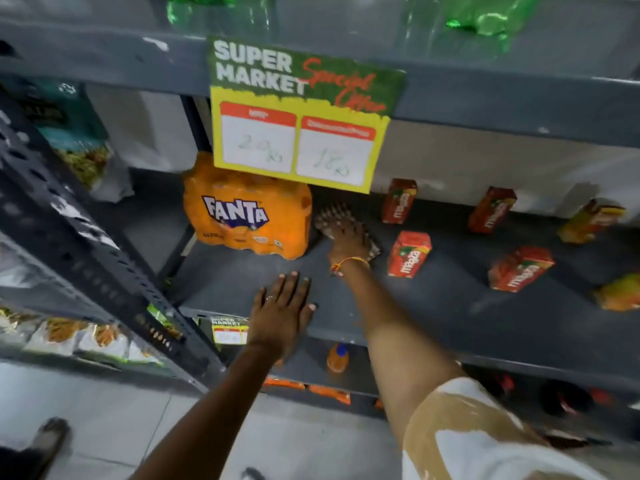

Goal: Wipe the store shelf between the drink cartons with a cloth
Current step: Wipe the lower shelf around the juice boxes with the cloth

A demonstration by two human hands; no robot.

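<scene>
The dark grey shelf [433, 306] carries several red Maaza drink cartons, the nearest one [408, 253] just right of my right hand. My right hand [348, 242] presses flat on a checked brown cloth [332, 218] lying on the shelf between an orange Fanta multipack [247, 216] and the cartons. More cartons stand farther back [399, 201] and to the right [521, 269]. My left hand [282, 311] rests flat on the shelf's front edge with fingers spread, holding nothing.
A yellow and green price sign [301, 112] hangs from the shelf above, over the cloth. A perforated metal upright [104, 265] slants at the left. Snack bags [79, 154] fill the left shelves. An orange bottle [337, 358] stands on the shelf below.
</scene>
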